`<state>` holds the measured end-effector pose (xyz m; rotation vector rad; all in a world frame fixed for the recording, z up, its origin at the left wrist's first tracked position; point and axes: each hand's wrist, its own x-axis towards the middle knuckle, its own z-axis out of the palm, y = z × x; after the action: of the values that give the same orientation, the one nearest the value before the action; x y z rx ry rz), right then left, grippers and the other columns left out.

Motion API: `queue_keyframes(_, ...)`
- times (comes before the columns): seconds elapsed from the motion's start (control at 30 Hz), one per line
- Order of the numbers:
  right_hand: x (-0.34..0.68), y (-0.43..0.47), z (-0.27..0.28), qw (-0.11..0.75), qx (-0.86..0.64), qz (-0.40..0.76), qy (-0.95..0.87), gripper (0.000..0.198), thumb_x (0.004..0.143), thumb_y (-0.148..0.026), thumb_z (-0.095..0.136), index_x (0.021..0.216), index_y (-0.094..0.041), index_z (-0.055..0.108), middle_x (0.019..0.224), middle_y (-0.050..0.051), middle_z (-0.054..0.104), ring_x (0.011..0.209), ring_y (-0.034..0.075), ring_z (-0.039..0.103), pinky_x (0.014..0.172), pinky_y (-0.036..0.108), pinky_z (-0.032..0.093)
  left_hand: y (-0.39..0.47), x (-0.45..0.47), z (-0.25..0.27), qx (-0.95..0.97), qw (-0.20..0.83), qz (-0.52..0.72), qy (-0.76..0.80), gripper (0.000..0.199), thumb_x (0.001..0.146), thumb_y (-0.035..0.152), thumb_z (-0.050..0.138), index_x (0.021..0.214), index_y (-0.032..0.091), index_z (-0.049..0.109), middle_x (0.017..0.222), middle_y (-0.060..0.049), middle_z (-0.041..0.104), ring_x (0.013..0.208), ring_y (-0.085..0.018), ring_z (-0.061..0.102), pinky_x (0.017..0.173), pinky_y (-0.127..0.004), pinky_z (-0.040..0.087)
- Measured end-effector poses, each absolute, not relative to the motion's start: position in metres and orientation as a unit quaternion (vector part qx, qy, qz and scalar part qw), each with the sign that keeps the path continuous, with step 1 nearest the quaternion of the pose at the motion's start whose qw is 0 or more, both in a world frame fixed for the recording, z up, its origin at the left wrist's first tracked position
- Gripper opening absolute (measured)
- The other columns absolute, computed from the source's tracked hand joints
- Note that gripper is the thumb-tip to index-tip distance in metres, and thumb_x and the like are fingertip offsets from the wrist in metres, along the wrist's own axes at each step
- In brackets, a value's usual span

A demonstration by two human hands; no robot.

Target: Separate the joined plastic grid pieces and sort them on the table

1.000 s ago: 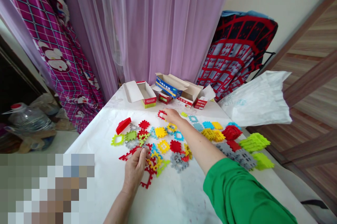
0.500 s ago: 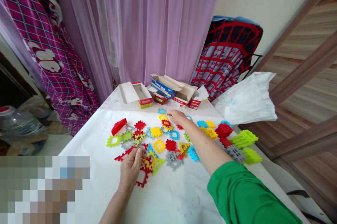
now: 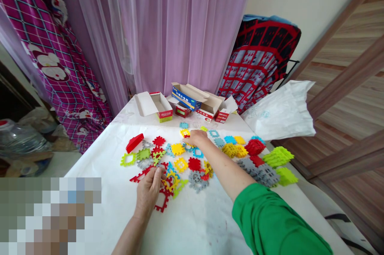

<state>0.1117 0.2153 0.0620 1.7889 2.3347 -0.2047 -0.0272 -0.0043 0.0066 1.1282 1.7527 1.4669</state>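
Flat plastic building tiles with notched edges lie spread over the white table. My right hand (image 3: 196,138) reaches to the far part of the spread, fingers bent down and closed. A bit of a red building tile (image 3: 186,136) shows at its fingertips, beside a yellow tile (image 3: 184,132); whether the red one is lifted I cannot tell. My left hand (image 3: 150,185) rests at the near left of the spread, thumb and fingers curled together. Red tile frames (image 3: 162,203) and a yellow triangular tile (image 3: 171,183) lie by it. Whatever its fingers hold is hidden.
Opened cardboard boxes (image 3: 163,107) stand along the table's back edge. Stacked grey tiles (image 3: 262,173) and lime tiles (image 3: 279,158) are at the right, near a white plastic bag (image 3: 279,111). A red block (image 3: 135,143) lies at the left.
My right hand has moved slightly left and toward me, down over the red tile, and its fingers have closed there. The left hand has stayed nearly still.
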Motion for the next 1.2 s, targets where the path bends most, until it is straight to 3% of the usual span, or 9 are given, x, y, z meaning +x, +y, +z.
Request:
queue_keyframes(0.1,0.110,0.217,0.060,0.087,0.577,-0.077,0.808,0.056,0.072,-0.051,0.067,0.119,-0.020,0.063,0.120,0.014,0.066,0.110,0.030,0.062,0.086,0.036,0.049,-0.004,-0.028,0.007,0.421,0.293,0.552,0.658,0.055,0.077,0.070,0.046,0.076,0.019,0.069,0.060,-0.002,0.067,0.047,-0.015,0.057,0.048,-0.026,0.049)
queue_keyframes(0.3,0.137,0.222,0.066,0.047,0.487,-0.067,0.869,0.075,0.069,-0.030,0.072,0.138,-0.021,0.044,0.135,0.010,0.056,0.119,0.024,0.056,0.096,0.030,0.043,-0.004,-0.027,0.005,0.417,0.299,0.555,0.655,0.056,0.076,0.070,0.047,0.075,0.019,0.069,0.060,-0.003,0.067,0.047,-0.015,0.057,0.048,-0.026,0.049)
queue_keyframes(0.6,0.200,0.238,0.081,0.098,0.455,-0.019,0.885,0.064,0.066,-0.012,0.069,0.128,-0.016,0.055,0.129,0.014,0.057,0.117,0.027,0.055,0.098,0.031,0.042,-0.004,-0.029,0.000,0.430,0.288,0.550,0.655,0.056,0.078,0.070,0.047,0.079,0.019,0.070,0.063,-0.003,0.068,0.047,-0.015,0.057,0.047,-0.026,0.049)
queue_keyframes(0.83,0.213,0.241,0.073,0.141,0.433,-0.019,0.890,0.058,0.067,-0.014,0.069,0.123,-0.022,0.060,0.126,0.011,0.060,0.115,0.027,0.057,0.095,0.032,0.044,-0.004,-0.030,0.000,0.426,0.281,0.550,0.661,0.056,0.076,0.070,0.049,0.082,0.019,0.071,0.064,-0.003,0.069,0.047,-0.015,0.057,0.047,-0.025,0.049)
queue_keyframes(1.2,0.204,0.233,0.072,0.178,0.414,-0.020,0.893,0.047,0.070,-0.017,0.067,0.116,-0.021,0.062,0.119,0.012,0.063,0.104,0.026,0.062,0.081,0.030,0.047,-0.004,-0.029,0.005,0.429,0.281,0.546,0.662,0.055,0.076,0.069,0.048,0.079,0.019,0.070,0.061,-0.002,0.068,0.046,-0.015,0.056,0.047,-0.025,0.048)
